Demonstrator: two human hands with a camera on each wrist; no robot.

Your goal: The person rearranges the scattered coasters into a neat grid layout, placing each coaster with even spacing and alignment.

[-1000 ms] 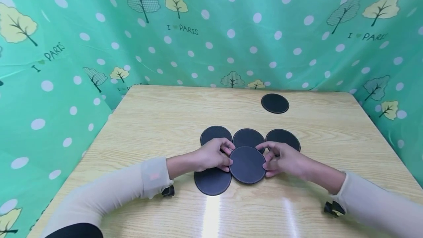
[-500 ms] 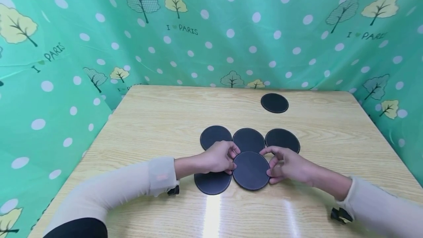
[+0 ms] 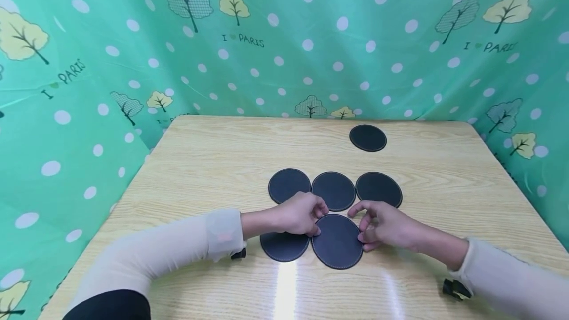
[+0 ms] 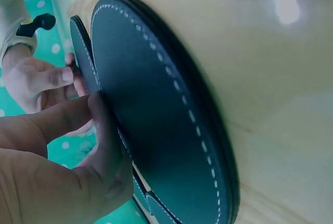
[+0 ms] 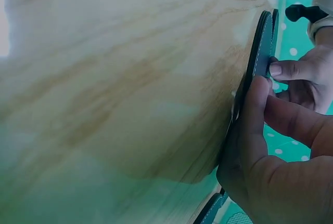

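Observation:
Both hands are at a round black stitched coaster (image 3: 338, 243) in the middle of the front row. The left hand (image 3: 300, 214) has its thumb at the coaster's left edge and its fingers curled by the top left of the rim. On the opposite side, the right hand (image 3: 386, 226) holds the right edge with thumb and curled fingers. Beneath the left hand is another coaster (image 3: 284, 251), partly covered; its stitched face (image 4: 156, 99) fills much of the left wrist view. In the right wrist view, the right thumb and fingers sit along the held coaster's edge (image 5: 260, 52).
Behind the hands lie a left coaster (image 3: 286, 184), a middle coaster (image 3: 333, 191) and a right coaster (image 3: 379, 187), side by side in a row. One separate coaster (image 3: 368, 138) lies near the far edge of the wooden table (image 3: 213, 162). A green patterned curtain (image 3: 266, 63) surrounds the table.
Both hands have drawn the held coaster toward the person and slightly right. It overlapped the middle back coaster before; now it lies in front of it, beside the front left coaster.

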